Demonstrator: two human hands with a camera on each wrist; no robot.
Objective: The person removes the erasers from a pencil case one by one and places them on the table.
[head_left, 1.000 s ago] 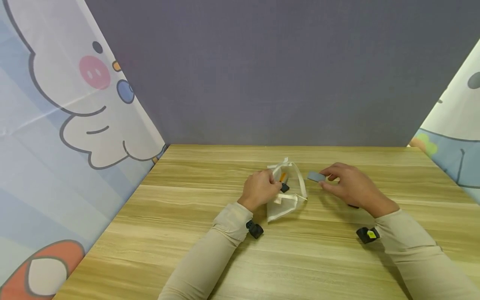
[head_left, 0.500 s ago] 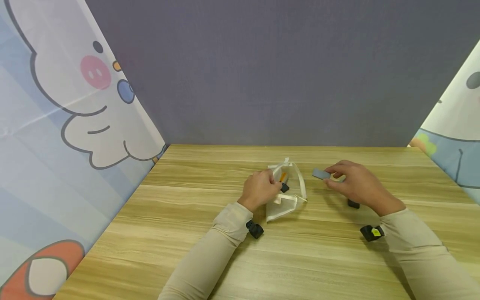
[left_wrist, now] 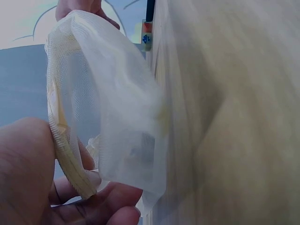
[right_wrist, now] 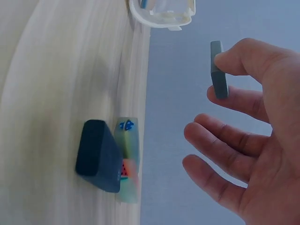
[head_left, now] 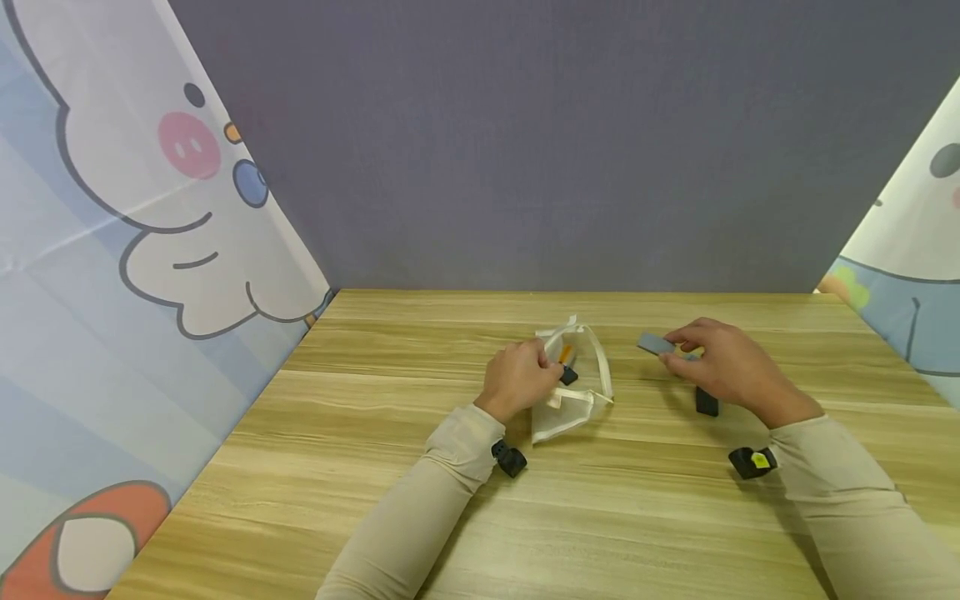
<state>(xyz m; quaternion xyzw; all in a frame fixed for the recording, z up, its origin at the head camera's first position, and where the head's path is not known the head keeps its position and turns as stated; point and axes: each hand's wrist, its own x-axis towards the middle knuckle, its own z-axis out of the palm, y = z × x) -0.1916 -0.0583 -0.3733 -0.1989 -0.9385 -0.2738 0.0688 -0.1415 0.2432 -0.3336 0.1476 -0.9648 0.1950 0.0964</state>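
Note:
My left hand (head_left: 517,379) grips the rim of a white mesh pouch (head_left: 564,419), whose mouth gapes toward the right. Inside the pouch is an item with an orange part and a black part (head_left: 569,376). Thumb and index finger of my right hand (head_left: 723,362) pinch a flat grey rectangular block (head_left: 656,343), raised above the table to the right of the pouch. The right wrist view shows the block edge-on (right_wrist: 216,68), its kind unclear, with the other fingers spread loosely. Below that hand sits a dark block (right_wrist: 96,154).
Behind the dark block is a pale green piece (right_wrist: 125,136) with blue and watermelon pictures, mostly hidden by my right hand in the head view. A wood-grain table (head_left: 375,367) meets a grey panel (head_left: 577,150) at the back. Cartoon-printed sheets (head_left: 150,250) flank both sides.
My right hand has drawn away from the pouch, rightward and slightly back, still pinching the grey block. More of the dark block shows under it. My left hand and the pouch stay nearly still.

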